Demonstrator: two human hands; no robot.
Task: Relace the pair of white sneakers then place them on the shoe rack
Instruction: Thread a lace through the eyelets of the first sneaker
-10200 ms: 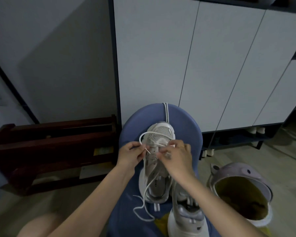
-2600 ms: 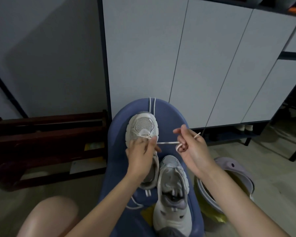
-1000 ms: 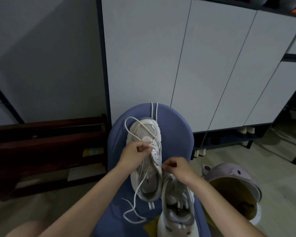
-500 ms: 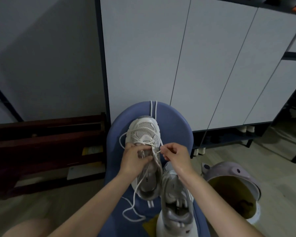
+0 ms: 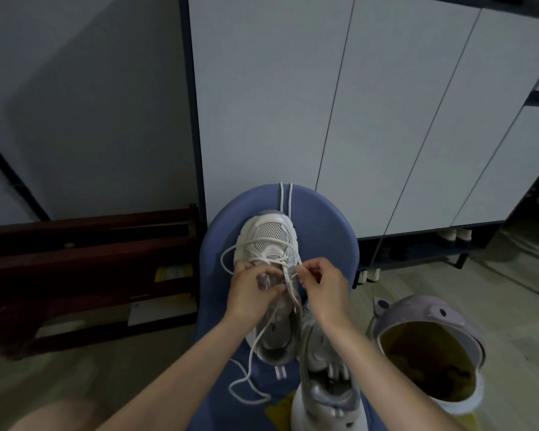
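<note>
Two white sneakers lie on a blue seat [image 5: 324, 231]. The far sneaker [image 5: 269, 241] points away from me, and its white lace [image 5: 249, 362] trails loose over the seat towards me. My left hand [image 5: 252, 290] grips this sneaker at the eyelets on its left side. My right hand [image 5: 322, 284] pinches the lace end just right of the eyelets. The near sneaker [image 5: 327, 381] stands to the right, beside my right forearm, with no lace visible in it. A second lace [image 5: 285, 197] hangs over the seat's far edge.
White cabinet doors [image 5: 355, 104] rise behind the seat, with an open shelf [image 5: 423, 250] under them holding a few things. A dark wooden rack [image 5: 84, 275] stands low at the left. A lilac bin [image 5: 427, 343] sits on the floor at the right.
Over the last second my right hand rose from the near sneaker to the far sneaker's eyelets with the lace end. My left hand shifted slightly down on that shoe.
</note>
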